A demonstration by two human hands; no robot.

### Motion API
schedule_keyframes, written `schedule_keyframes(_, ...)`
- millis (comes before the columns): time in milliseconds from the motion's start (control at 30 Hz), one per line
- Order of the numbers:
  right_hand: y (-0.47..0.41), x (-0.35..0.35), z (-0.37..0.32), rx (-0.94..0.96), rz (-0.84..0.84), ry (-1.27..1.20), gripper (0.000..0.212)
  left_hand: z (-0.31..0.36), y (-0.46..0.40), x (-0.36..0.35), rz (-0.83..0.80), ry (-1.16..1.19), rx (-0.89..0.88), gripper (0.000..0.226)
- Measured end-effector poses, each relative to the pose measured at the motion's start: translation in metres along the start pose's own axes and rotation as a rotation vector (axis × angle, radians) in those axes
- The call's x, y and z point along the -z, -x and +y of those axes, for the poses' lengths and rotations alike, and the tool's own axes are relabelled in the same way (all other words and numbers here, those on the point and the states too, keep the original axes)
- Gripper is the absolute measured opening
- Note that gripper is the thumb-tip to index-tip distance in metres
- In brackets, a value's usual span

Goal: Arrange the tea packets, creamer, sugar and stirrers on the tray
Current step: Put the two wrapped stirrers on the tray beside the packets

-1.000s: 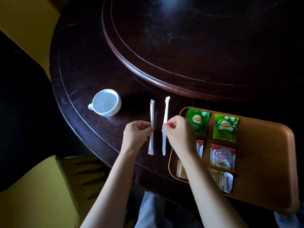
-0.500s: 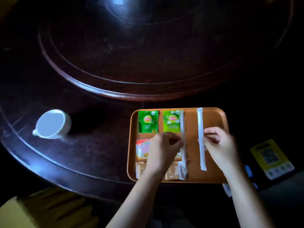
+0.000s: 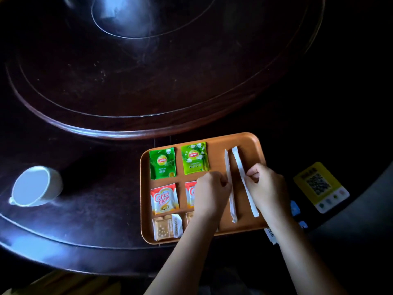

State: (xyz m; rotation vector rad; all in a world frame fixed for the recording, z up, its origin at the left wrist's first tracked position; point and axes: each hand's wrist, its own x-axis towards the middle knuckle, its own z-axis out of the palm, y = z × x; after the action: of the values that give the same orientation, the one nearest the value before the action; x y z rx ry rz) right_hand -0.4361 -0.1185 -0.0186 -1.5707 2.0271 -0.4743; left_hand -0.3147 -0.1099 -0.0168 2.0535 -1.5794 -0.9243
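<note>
Both hands (image 3: 212, 188) pinching slim paper-wrapped stirrers (image 3: 230, 188), glossy rounded wooden tray (image 3: 253, 145)

The tray (image 3: 251, 143) has bare surface along its upper right corner and between the light-green tea packet (image 3: 194, 157) and the left stirrer (image 3: 229, 184). Left of the tray, open table (image 3: 102, 188) extends to the white cup (image 3: 35, 186).

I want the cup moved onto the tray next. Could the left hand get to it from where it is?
Probably yes: the left hand pinches a stirrer, but the dark table between it and the cup looks bare.
</note>
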Motion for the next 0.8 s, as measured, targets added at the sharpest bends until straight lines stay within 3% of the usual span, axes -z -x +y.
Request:
schedule_keyframes(167,0.000,0.002,-0.002,0.091,0.038,0.197,0.010,0.004,-0.001,0.001,0.016,-0.088,-0.073,0.024)
schedule_keyframes(300,0.002,0.003,-0.002,0.128,0.052,0.341,0.015,0.008,0.001,0.002,-0.020,-0.243,-0.137,0.019)
schedule_keyframes(367,0.003,0.002,0.005,0.211,0.124,0.300,0.010,0.003,0.004,0.006,0.066,-0.271,-0.279,0.013)
schedule_keyframes(433,0.002,0.002,0.019,0.336,0.163,0.240,0.027,-0.006,0.007,0.010,0.119,-0.341,-0.488,0.027)
schedule_keyframes(567,0.003,0.005,0.043,0.641,0.023,0.415,0.051,-0.031,0.006,0.019,-0.058,-0.559,-0.790,0.079)
schedule_keyframes(667,0.005,0.007,0.050,0.701,-0.122,0.556,0.056,-0.041,0.006,0.016,-0.127,-0.635,-0.854,0.089)
schedule_keyframes(800,0.002,0.008,0.051,0.719,-0.192,0.612,0.054,-0.047,0.005,0.005,-0.135,-0.652,-0.868,0.088)
